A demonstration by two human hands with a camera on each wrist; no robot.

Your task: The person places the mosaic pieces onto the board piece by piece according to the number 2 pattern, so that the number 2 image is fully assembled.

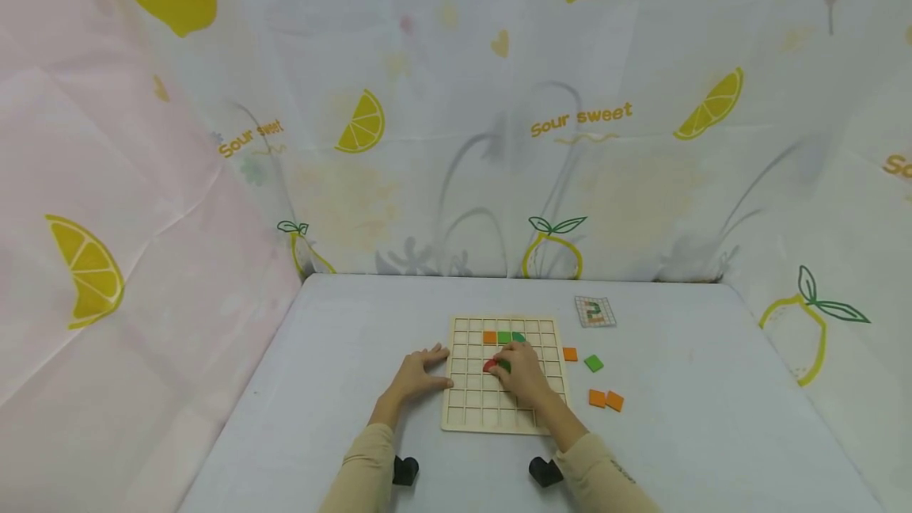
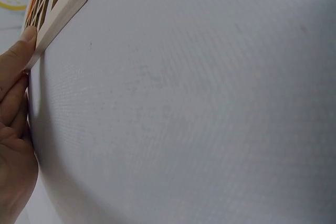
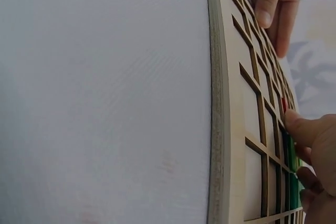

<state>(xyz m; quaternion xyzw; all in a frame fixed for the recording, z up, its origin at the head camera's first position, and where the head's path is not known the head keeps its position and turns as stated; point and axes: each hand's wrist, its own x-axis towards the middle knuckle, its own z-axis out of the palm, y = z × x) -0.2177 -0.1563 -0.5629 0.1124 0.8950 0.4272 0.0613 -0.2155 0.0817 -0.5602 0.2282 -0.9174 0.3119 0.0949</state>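
A pale wooden grid board [image 1: 466, 418] lies on the white table, with an orange tile [image 1: 489, 337], a green tile [image 1: 503, 337] and a dark green rounded tile [image 1: 518, 337] in one of its upper rows. Over the board's middle, my right hand [image 1: 523, 374] pinches a green tile [image 3: 292, 153] between thumb and fingers, close over the grid. Right by the thumb shows a red rounded tile [image 1: 488, 366], partly covered. My left hand [image 1: 415, 374] touches the board's left edge with spread fingers, its thumb [image 2: 29, 34] resting on the rim.
Right of the board lie a loose orange tile [image 1: 570, 355], a green tile [image 1: 594, 363] and two more orange tiles [image 1: 597, 398]. A small pattern card [image 1: 594, 312] lies beyond them. Near my forearms are two black objects [image 1: 406, 471]. Lemon-printed curtains [image 1: 456, 141] surround the table.
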